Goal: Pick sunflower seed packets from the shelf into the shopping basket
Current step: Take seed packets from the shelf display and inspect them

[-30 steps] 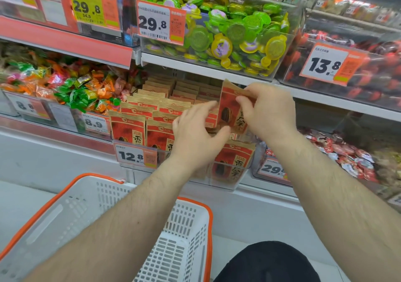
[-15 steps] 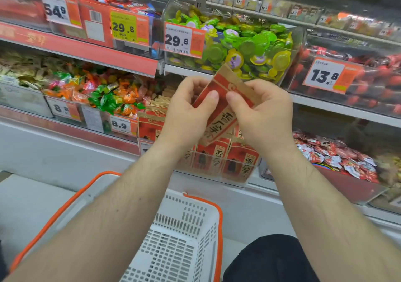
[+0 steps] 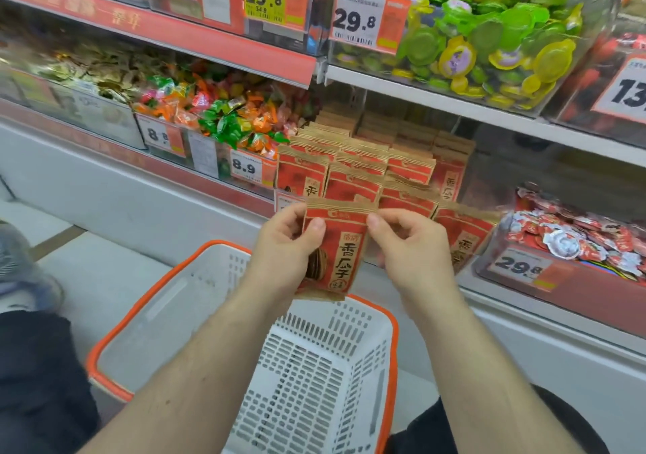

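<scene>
Sunflower seed packet point(image 3: 337, 249) upright over basket's far rim point(image 3: 223, 247); my left hand point(image 3: 283, 254) and right hand point(image 3: 412, 249) pinch its top corners, I judge for a clean drop.

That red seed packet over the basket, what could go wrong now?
1. The seed packet is only pinched near its top corners by the left hand and right hand; it might slip early.
2. It hangs above the basket's far rim, so it could land outside on the floor.
</scene>
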The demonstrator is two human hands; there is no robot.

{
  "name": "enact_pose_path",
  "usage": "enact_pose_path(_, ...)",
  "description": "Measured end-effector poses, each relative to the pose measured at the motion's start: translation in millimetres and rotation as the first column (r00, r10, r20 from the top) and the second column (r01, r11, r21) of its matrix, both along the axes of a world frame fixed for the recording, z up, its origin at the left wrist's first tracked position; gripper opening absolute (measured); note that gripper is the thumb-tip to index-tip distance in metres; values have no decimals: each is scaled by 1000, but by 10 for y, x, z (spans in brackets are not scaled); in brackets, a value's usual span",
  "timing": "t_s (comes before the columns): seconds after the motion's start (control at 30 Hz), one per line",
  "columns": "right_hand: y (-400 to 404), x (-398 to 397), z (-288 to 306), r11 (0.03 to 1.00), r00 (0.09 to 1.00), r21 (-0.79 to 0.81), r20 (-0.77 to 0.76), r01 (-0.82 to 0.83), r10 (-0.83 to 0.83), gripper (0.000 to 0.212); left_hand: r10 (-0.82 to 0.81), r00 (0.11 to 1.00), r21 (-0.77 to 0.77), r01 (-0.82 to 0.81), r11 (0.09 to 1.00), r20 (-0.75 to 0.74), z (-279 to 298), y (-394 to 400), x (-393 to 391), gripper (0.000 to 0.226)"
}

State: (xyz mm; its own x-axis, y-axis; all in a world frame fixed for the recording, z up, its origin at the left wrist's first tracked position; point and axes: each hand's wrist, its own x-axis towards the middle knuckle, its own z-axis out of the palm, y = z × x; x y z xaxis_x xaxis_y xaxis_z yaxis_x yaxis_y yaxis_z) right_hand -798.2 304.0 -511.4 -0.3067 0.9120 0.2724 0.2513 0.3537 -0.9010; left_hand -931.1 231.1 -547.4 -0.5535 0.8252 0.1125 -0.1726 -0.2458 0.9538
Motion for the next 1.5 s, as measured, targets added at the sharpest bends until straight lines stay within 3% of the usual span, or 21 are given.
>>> enact_pose_path(0.1, -62, 3, -190, 994, 998, -90, 21, -63, 65, 21, 2, 998, -103, -9, 995, -69, -192, -74, -89, 21)
enact_pose_path(0.23, -83, -1, -316, 992, 989, -56, 97, -111, 116, 25, -2, 984, -142, -23, 990, -176, -302, -205, -129, 32)
enact_pose_path(0.37, -101, 31, -351, 990, 984, -11, 103, -142, 142, 29, 18, 986, -117, -37, 992, -165, -374, -239, -143, 55)
enact_pose_path(0.6, -102, 31, -381, 987, 985, -14, 69, -160, 161, 25, 83, 984, -99, -99, 990, -157, -464, -237, -193, 45)
enact_pose_path(0.83, -108, 50, -369, 984, 984, -26, 31, -175, 176, 20, 41, 976, -98, -63, 993, -213, -404, -283, -160, 36)
enact_pose_path(1.0, -116, 46, -343, 963, 972, -135, -33, -234, 232, 11, 25, 999, -94, -27, 995, -22, -372, -295, -134, 24)
enact_pose_path(1.2, -127, 62, -401, 856, 885, -380, 166, -349, 435, 23, 17, 991, -97, -4, 995, 133, -335, -274, -114, 17)
enact_pose_path(1.3, -131, 52, -408, 869, 890, -378, 195, -319, 412, 28, -20, 989, -149, 42, 988, 149, -376, -283, -120, 18)
enact_pose_path(1.43, -120, 46, -434, 870, 939, -408, 79, -277, 336, 37, -184, 957, -203, 230, 952, 224, -486, -326, -81, 38)
enact_pose_path(1.5, -94, 58, -429, 845, 936, -447, 42, -296, 350, 34, -189, 952, -216, 243, 946, 242, -489, -331, -65, 37)
